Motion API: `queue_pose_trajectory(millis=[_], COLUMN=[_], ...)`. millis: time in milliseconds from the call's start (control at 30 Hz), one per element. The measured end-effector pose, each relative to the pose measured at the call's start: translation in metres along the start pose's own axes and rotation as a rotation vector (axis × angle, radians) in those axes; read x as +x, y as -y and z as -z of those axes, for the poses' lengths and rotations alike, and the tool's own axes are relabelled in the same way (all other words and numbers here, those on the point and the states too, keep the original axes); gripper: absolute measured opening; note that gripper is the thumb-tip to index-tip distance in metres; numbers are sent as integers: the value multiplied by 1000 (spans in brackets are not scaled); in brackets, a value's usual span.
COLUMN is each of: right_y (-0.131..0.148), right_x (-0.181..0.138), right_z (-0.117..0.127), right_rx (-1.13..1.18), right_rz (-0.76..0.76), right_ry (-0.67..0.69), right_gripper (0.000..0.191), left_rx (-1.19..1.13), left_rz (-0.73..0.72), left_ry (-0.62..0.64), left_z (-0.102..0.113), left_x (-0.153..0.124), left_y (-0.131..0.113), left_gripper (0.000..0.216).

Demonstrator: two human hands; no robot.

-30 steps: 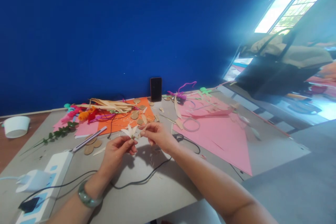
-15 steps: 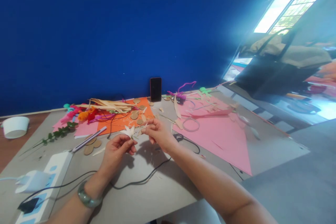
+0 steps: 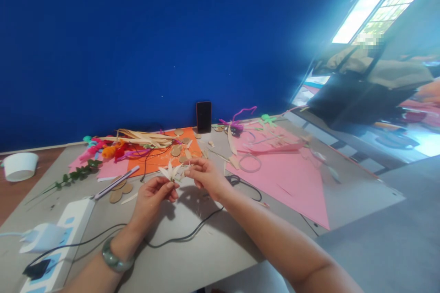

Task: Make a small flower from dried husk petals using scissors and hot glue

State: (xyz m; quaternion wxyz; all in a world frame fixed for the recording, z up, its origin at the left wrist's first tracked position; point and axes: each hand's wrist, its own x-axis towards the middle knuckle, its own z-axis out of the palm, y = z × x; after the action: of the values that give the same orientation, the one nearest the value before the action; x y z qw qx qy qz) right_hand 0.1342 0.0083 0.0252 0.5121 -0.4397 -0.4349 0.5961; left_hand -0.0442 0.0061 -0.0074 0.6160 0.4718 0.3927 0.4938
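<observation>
My left hand (image 3: 156, 197), a green bangle (image 3: 117, 256) at its wrist, pinches the base of a small white star-shaped flower (image 3: 170, 172) with pointed petals. The flower is held above the grey tabletop, its petals pointing up and outward. Just right of it, my right hand (image 3: 208, 178) has thumb and forefinger closed together at a petal's edge. What lies between those fingertips is too small to make out. Behind the hands lies an orange sheet (image 3: 151, 165) with round brown discs and pale strips (image 3: 147, 138) on it.
A power strip (image 3: 74, 224) with plugs lies at the left, its black cable crossing the table under my hands. A phone (image 3: 204, 117) leans on the blue wall. Pink sheets (image 3: 282, 187) cover the right side. A green leafy sprig (image 3: 77, 174) and a white cup (image 3: 20, 166) are at left.
The white flower now shows more widely spread petals between my hands. My right hand has shifted very slightly; my left hand keeps its pinch in nearly the same place.
</observation>
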Motion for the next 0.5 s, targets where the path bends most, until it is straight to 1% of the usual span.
queue_pose_trajectory(millis=[100, 167, 200, 267, 300, 333, 400, 500], right_y=[0, -1, -1, -1, 0, 0, 2, 2], right_x=[1, 1, 2, 2, 1, 0, -1, -2], right_z=[0, 0, 0, 1, 2, 2, 2, 3], right_rx=[-53, -91, -112, -169, -194, -214, -228, -217], right_rz=[64, 141, 187, 263, 282, 288, 272, 278], right_ry=[-22, -58, -74, -81, -70, -54, -22, -10], right_gripper=[46, 50, 46, 25, 15, 10, 9, 13], left_rx=[-14, -15, -14, -13, -14, -15, -12, -11], left_rz=[-1, -1, -2, -4, -5, -6, -6, -10], left_ry=[-5, -6, -7, -4, -1, 3, 14, 12], left_z=[1, 1, 1, 2, 3, 3, 3, 3], left_x=[0, 0, 0, 0, 0, 0, 0, 0], left_y=[1, 1, 1, 2, 2, 2, 2, 2], left_gripper=[22, 22, 21, 20, 19, 18, 18, 18])
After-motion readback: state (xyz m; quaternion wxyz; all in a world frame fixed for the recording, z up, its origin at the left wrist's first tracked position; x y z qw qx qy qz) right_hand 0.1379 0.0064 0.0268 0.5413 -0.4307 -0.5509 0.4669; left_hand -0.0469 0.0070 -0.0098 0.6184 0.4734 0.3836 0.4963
